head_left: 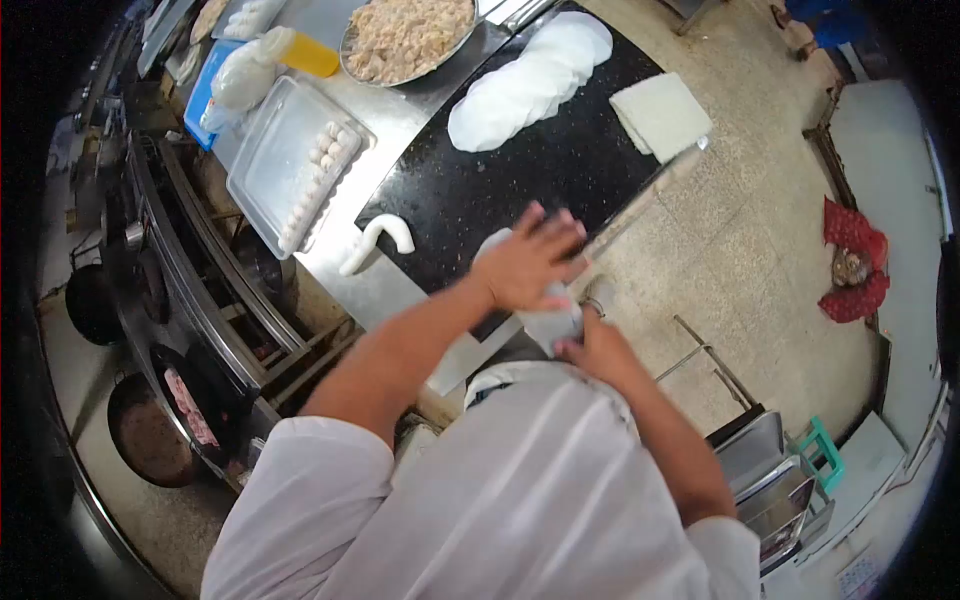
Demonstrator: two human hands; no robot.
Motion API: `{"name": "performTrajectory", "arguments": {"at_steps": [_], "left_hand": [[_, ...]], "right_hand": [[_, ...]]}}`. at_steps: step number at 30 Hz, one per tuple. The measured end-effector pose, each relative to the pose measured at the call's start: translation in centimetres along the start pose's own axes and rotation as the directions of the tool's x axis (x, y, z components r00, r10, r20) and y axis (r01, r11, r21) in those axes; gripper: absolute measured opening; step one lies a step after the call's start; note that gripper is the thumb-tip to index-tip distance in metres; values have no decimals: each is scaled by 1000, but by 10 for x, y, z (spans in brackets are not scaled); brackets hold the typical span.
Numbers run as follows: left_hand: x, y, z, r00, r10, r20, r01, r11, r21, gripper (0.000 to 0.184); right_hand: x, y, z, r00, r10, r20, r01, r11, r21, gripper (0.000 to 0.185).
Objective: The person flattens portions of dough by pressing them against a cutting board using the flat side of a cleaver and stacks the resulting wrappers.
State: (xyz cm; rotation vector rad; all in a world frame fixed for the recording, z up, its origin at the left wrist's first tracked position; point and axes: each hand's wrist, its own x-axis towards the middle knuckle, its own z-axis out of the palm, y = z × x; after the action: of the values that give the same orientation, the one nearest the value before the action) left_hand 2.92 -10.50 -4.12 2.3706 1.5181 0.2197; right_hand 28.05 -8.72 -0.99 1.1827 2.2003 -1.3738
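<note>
My left hand [530,262] is over the near edge of the black board [440,180], fingers spread. A pale piece [494,241] shows partly beneath it. Lower right, my right hand [592,345] is closed beside a pale, blurred thing [552,326] close to my body; what its fingers hold is hidden. Overlapping thin white rounds [530,85] lie across the board's far part. A curved white dough roll [378,240] rests at the board's left edge. Folded white cloth [662,115] sits at the right edge.
A clear tray [262,165] holds several small dough balls [322,160]. Behind are a bowl of chopped filling [410,35] and a yellow container [308,54]. Pans [150,430] stand lower left, metal trays [770,490] lower right. Another person [825,20] is partly visible upper right.
</note>
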Motion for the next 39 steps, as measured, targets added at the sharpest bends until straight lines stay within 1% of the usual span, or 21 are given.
{"name": "performTrajectory", "arguments": {"at_steps": [1, 3, 5, 7, 11, 13, 14, 15, 18, 20, 24, 26, 27, 29, 30, 31, 32, 33, 35, 38, 39], "left_hand": [[10, 14, 3, 997, 54, 58, -53, 998, -26, 77], [32, 13, 13, 989, 131, -68, -133, 991, -28, 76], [55, -1, -6, 996, 74, -44, -74, 997, 5, 74], [73, -18, -23, 995, 35, -97, -28, 997, 69, 72], [71, -38, -30, 979, -45, -198, 56, 997, 47, 73], [44, -27, -31, 983, -46, -176, 52, 998, 28, 75], [24, -14, -33, 994, -45, -99, 52, 996, 70, 79], [-1, -5, -16, 998, -60, -24, 61, 997, 52, 81], [-8, -11, -9, 1000, -8, 2, 8, 998, -67, 80], [18, -22, -21, 995, -37, -97, 46, 994, 95, 78], [53, -50, -26, 945, 12, -326, 33, 990, 134, 77], [64, -62, -35, 893, 81, -443, 32, 970, 241, 77], [68, -66, -37, 888, 76, -453, 32, 974, 226, 77], [64, -63, -42, 781, -107, -615, 143, 990, 10, 77], [55, -51, -56, 823, -277, -495, 249, 961, -122, 73], [44, -40, -65, 814, -288, -504, 256, 957, -133, 73], [34, -28, -75, 902, -411, -132, 366, 890, -272, 71], [24, -22, -85, 862, -436, 258, 504, 790, -349, 71], [3, -15, -53, 890, -282, 358, 413, 830, -375, 68], [-28, 4, -50, 900, -402, 170, 436, 833, -340, 51], [-36, 3, -32, 857, -515, -11, 464, 781, -419, 43]], "right_hand": [[-1, 9, 6, 1000, 14, -26, -13, 999, 45, 72], [14, 5, -17, 994, 99, -38, -98, 995, 19, 73], [0, -7, -38, 972, 231, -33, -230, 973, 14, 74], [39, -15, -82, 991, 131, 14, -127, 982, -137, 74], [52, -22, -82, 996, 25, -85, -39, 984, -174, 72], [33, -22, -45, 997, 28, -69, -21, 995, 103, 67], [25, -9, -19, 997, -51, -62, 59, 988, 143, 65], [20, -3, 0, 998, -67, 11, 65, 991, 120, 64], [26, -20, -8, 999, 3, 49, -4, 1000, 25, 67], [34, -28, -33, 990, 130, -61, -135, 985, -103, 69], [62, -43, -81, 976, 33, -216, -88, 964, -253, 69], [60, -46, -78, 960, 8, -279, -95, 949, -301, 68], [60, -44, -72, 941, -16, -338, -78, 962, -263, 66], [44, -38, -39, 927, -15, -374, -76, 971, -228, 64], [29, -36, -16, 913, 45, -406, -104, 987, -122, 61], [12, -34, 5, 896, 102, -432, -122, 992, -19, 59], [-11, -32, 21, 917, 133, -376, -146, 989, -8, 59], [-35, -31, 35, 933, 154, -324, -163, 987, -1, 58], [-80, -27, 56, 953, 156, -260, -169, 985, -28, 55], [-105, -7, 62, 967, 138, -214, -165, 980, -113, 48], [-105, -19, 49, 955, 120, -273, -133, 991, -30, 43]]}}
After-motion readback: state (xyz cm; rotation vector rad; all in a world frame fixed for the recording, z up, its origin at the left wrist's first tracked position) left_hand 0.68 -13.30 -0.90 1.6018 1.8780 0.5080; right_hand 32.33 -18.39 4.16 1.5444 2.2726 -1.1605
